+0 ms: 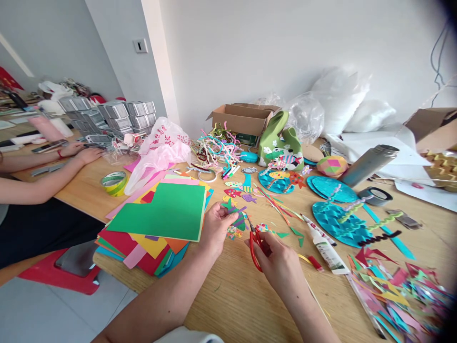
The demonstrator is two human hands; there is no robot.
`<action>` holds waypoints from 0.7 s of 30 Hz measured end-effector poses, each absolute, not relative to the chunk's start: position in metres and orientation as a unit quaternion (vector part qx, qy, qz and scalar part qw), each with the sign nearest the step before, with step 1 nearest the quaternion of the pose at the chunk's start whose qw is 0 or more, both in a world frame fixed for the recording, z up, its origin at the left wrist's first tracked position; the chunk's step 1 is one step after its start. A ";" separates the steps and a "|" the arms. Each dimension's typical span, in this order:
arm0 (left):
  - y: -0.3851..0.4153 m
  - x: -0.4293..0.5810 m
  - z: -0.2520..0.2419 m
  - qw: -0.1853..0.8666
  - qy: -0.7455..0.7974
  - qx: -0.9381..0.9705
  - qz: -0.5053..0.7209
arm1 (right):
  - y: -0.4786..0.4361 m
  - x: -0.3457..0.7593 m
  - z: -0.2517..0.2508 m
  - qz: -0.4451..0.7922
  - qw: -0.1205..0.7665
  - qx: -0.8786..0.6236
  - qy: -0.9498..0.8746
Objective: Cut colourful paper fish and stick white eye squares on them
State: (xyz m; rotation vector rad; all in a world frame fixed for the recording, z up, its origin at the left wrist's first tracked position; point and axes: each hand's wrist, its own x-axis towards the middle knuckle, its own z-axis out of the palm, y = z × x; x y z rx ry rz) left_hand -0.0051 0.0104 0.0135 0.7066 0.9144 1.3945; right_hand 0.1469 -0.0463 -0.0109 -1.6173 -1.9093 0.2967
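You have bare tabletop [228, 300] to slide through on the near side, between your forearms [178, 281]. To the left, the paper stack [178, 209] crowds your left hand [216, 228]. To the right, a red cap [316, 263] and a glue tube [328, 252] lie beside your right hand [280, 257], with paper scraps [400, 290] farther right. Far ahead, paper fish [233, 192] lie flat; beyond them the green bag [294, 143] and a metal flask [367, 166] block you.

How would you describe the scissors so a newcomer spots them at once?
On the wooden table, find the big green sheet, then look right of it to the left hand pinching a green-and-purple paper piece. The scissors are just to its right, in the right hand, blades towards that piece. Unlike the white tube farther right, they have bright red looped handles.
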 end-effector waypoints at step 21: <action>0.011 -0.005 0.006 0.576 0.427 0.378 0.586 | -0.048 0.145 -0.003 0.104 0.284 -0.602 -0.739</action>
